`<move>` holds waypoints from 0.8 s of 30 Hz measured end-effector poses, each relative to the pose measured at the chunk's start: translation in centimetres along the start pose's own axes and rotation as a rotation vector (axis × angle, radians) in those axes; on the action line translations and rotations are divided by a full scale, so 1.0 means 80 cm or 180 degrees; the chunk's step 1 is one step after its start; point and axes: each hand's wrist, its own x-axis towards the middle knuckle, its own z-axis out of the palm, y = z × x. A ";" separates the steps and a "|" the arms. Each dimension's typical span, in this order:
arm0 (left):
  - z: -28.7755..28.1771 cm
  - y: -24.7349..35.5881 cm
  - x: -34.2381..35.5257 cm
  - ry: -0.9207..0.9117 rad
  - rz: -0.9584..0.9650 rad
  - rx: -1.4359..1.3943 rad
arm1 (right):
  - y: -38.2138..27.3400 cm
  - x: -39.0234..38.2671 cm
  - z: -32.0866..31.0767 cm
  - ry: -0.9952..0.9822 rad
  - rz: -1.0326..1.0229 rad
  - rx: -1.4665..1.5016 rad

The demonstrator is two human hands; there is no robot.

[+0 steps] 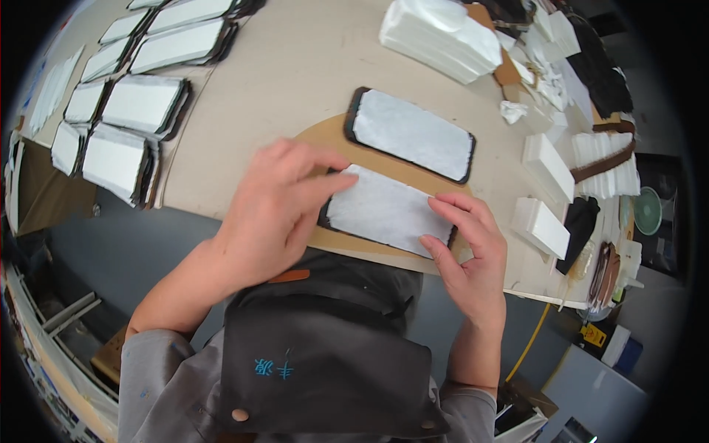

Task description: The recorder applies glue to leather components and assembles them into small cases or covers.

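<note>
My left hand (pixel 281 207) is at the left end of the nearer dark panel (pixel 324 218), with curled fingertips on the upper-left corner of its white sheet (pixel 384 209); part of that end is hidden. My right hand (pixel 473 258) grips the panel's right end, thumb on the sheet near the lower edge and fingers at the upper-right corner. A second dark panel topped with a white sheet (pixel 412 133) lies just beyond. Both panels rest on a tan rounded board (pixel 317 129).
Several stacks of white-topped dark panels (pixel 125 103) fill the table's (pixel 251 88) left. A tall white stack (pixel 439 40) is at the back. White blocks (pixel 543 229), black cloth (pixel 580 221) and scraps (pixel 546 81) lie right. The table's front edge runs beside my lap.
</note>
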 end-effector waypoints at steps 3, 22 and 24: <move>0.034 0.023 0.000 -0.0370 0.0249 0.0071 | 0.003 0.000 0.005 -0.0131 -0.0261 -0.0466; 0.023 0.061 0.014 -0.0969 0.0099 0.1066 | 0.017 -0.023 -0.036 0.0273 -0.0350 -0.1111; 0.039 0.066 0.030 -0.0674 0.0278 0.0658 | 0.015 -0.017 -0.033 0.0360 -0.0359 -0.1093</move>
